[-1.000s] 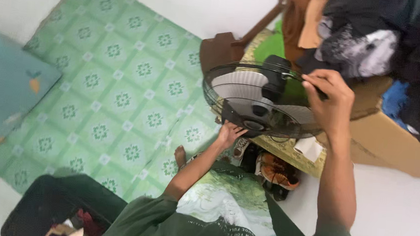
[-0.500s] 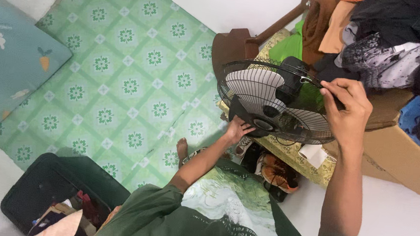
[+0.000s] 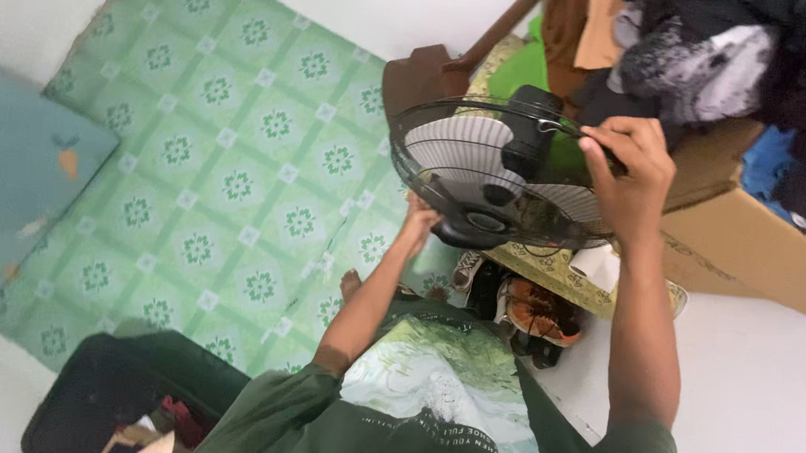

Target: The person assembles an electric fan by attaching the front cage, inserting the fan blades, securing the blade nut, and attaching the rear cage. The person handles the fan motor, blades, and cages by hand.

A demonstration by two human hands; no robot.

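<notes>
A black electric fan with a round wire cage and pale blades is held up in front of me, tilted nearly flat. My right hand grips the right rim of the cage, next to the black motor housing. My left hand is pressed against the lower left rim of the cage, its fingers partly hidden behind the wires. Both arms reach up from my green printed shirt.
A green patterned mattress covers the floor at left, with a blue pillow on it. A brown chair piled with clothes, a cardboard box, shoes and an open black suitcase surround me.
My left hand has slid from under the fan's hub up to the cage's lower left rim. The fan tilted slightly, and my head view shifted left and down.
</notes>
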